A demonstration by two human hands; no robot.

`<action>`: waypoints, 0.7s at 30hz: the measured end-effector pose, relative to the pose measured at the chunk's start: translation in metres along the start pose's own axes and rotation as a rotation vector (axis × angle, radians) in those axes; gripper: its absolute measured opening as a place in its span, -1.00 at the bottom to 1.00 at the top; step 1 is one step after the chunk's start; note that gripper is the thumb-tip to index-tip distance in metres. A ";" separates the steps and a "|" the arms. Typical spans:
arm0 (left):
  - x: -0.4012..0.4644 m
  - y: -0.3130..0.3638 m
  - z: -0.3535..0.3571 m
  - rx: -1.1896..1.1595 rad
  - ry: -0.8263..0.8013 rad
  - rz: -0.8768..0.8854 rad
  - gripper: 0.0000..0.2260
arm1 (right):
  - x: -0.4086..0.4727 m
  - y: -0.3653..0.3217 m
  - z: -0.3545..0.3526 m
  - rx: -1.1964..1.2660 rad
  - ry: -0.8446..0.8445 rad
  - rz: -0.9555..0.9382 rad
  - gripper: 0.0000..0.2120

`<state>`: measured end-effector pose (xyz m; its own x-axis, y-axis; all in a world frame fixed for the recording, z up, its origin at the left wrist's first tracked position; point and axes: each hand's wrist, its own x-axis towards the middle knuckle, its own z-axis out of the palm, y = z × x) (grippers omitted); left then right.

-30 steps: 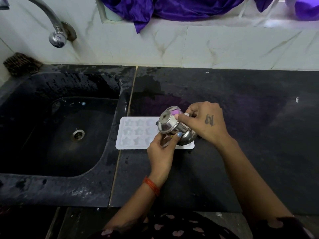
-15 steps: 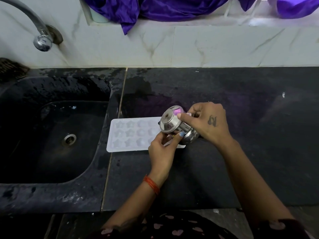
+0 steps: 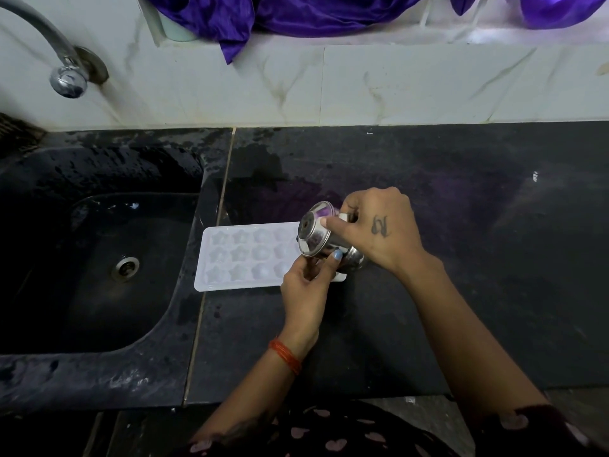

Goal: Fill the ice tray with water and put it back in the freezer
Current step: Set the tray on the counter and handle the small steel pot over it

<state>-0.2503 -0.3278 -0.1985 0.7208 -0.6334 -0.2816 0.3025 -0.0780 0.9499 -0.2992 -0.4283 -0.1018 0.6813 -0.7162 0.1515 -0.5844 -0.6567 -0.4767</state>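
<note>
Both hands hold a small steel pot point(image 3: 321, 237) tipped on its side over the right end of the white ice tray point(image 3: 244, 255) — the right hand point(image 3: 379, 232) wraps its fingers over the top, the left hand point(image 3: 306, 290) pinches its lower rim from below. The tray lies flat on the dark table point(image 3: 428, 308), stretching left of the fingers toward the sink point(image 3: 99, 258)

A: Where is there room on the tabletop point(image 3: 461, 258)?

B: Right of both hands point(image 3: 379, 235), the dark surface lies bare to the far wall, and near the person too.

A: What blocks the way?

B: The ice tray point(image 3: 244, 255) at centre, a steel pot point(image 3: 316, 235) tilted over its right end, the sink point(image 3: 99, 258) at left, the tap point(image 3: 66, 77) above its far edge.
</note>
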 end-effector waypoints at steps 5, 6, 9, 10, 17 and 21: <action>-0.001 0.001 0.002 -0.020 0.010 -0.007 -0.74 | 0.001 -0.001 -0.002 -0.026 -0.013 -0.015 -0.69; -0.001 0.000 0.002 -0.023 0.010 -0.006 -0.77 | 0.001 -0.001 -0.002 -0.024 -0.013 -0.018 -0.69; -0.001 0.000 0.003 -0.035 0.013 -0.002 -0.82 | 0.001 0.000 -0.001 -0.017 -0.009 -0.019 -0.68; -0.001 0.000 0.003 -0.035 0.015 0.003 -0.82 | 0.001 0.000 0.000 -0.012 -0.004 -0.020 -0.68; 0.000 0.000 0.006 0.066 0.073 0.092 -0.63 | 0.001 0.013 0.001 0.140 0.019 0.043 -0.72; 0.000 0.005 0.009 0.160 0.127 0.132 -0.90 | 0.000 0.022 0.002 0.271 0.042 0.126 -0.73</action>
<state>-0.2543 -0.3352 -0.1928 0.8230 -0.5455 -0.1588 0.1050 -0.1286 0.9861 -0.3110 -0.4421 -0.1136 0.5886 -0.8010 0.1095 -0.5206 -0.4792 -0.7066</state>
